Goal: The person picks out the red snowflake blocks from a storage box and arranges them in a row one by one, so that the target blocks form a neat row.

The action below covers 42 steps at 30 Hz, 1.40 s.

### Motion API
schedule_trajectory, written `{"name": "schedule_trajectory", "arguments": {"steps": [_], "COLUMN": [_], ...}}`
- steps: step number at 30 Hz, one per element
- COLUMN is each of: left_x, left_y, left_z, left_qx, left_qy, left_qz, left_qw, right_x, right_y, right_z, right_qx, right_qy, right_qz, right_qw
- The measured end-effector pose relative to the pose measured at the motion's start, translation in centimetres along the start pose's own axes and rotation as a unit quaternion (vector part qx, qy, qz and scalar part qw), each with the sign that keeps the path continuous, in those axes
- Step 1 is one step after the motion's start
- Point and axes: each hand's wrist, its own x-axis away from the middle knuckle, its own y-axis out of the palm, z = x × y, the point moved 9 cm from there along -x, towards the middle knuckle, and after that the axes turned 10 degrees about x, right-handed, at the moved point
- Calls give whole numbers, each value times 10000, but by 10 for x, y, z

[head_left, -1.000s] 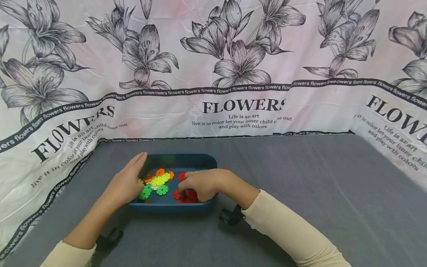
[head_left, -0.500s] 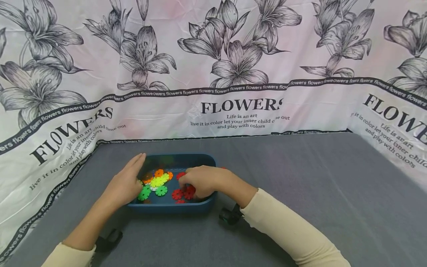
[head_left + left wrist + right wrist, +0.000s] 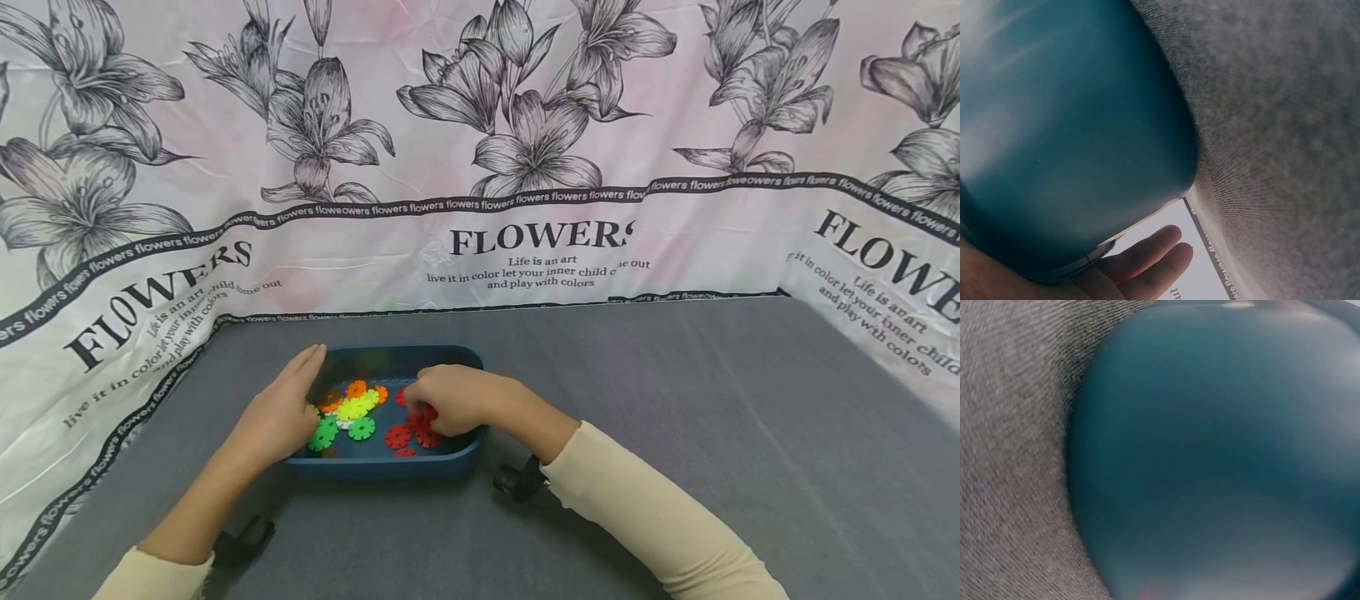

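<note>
A dark blue rectangular bin (image 3: 390, 468) holds small notched plastic building discs. At its left end my left hand (image 3: 273, 417) grips the rim, thumb inside and fingers stretched along the outside. Those fingers (image 3: 1154, 262) also show past the rim in the left wrist view. My right hand (image 3: 457, 400) reaches over the right end, its bent fingers pointing down at the red discs (image 3: 397, 437). I cannot tell whether they pinch one. Yellow discs (image 3: 352, 407), green discs (image 3: 322, 433) and orange discs (image 3: 356, 388) lie to the left inside.
The bin stands on a grey cloth-covered table (image 3: 637, 417). A white curtain (image 3: 525, 250) printed with flowers and lettering hangs behind and at both sides. Dark cameras are strapped under both wrists. The right wrist view is mostly filled by the bin's outer wall (image 3: 1210, 444).
My right hand has risen slightly and moved a little toward the back of the bin, uncovering more red discs near the front. The left hand stays on the rim.
</note>
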Motion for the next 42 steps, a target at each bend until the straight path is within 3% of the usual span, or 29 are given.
{"name": "schedule_trajectory", "arguments": {"steps": [5, 13, 16, 25, 33, 42], "left_x": [0, 0, 0, -1, 1, -1], "left_y": [0, -1, -1, -1, 1, 0], "left_z": [-1, -1, 0, 0, -2, -2], "left_qx": [22, 30, 18, 24, 14, -10], "left_qy": [9, 42, 37, 21, 30, 22], "left_qz": [-12, -6, -4, -43, -4, -12], "left_qw": [10000, 10000, 10000, 10000, 10000, 10000], "right_x": [1, 2, 3, 3, 1, 1], "right_y": [3, 12, 12, 9, -4, -6], "right_z": [-2, -5, -9, -11, -15, -12], "right_qx": [-83, 412, 325, -150, 22, -31], "right_qy": [-99, -12, -133, -217, -425, -489], "right_qz": [-116, -578, -602, -313, 531, 653], "right_qw": [9998, 9975, 9976, 9992, 9977, 9967]}}
